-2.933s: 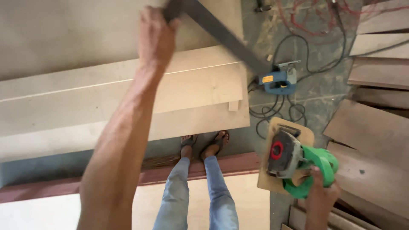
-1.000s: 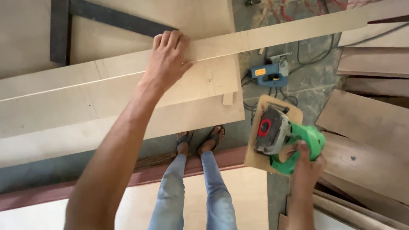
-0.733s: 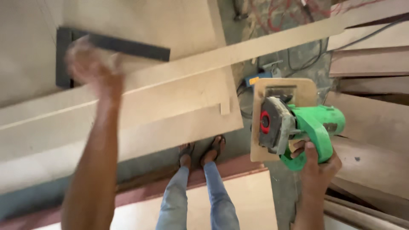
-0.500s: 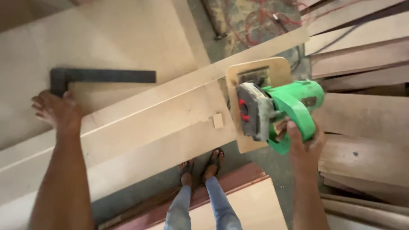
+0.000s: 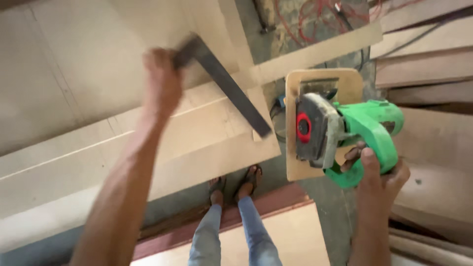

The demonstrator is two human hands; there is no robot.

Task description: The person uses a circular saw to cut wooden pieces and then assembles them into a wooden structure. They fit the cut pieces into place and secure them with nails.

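Left hand (image 5: 161, 79): blurred by motion, fingers apparently closed on the short leg of the dark steel square (image 5: 224, 81); the grip itself is hard to make out.
Steel square: its long blade slants across the pale plywood boards (image 5: 148, 148), tip near the boards' right end.
Right hand (image 5: 382, 172): fingers wrapped round the handle of the green circular saw (image 5: 345, 133), held off the boards just beside their right end.
Step in hand: likely placing the square for a cut line.
Next move: calls for seating the square flat and steady against an edge before the saw comes in.
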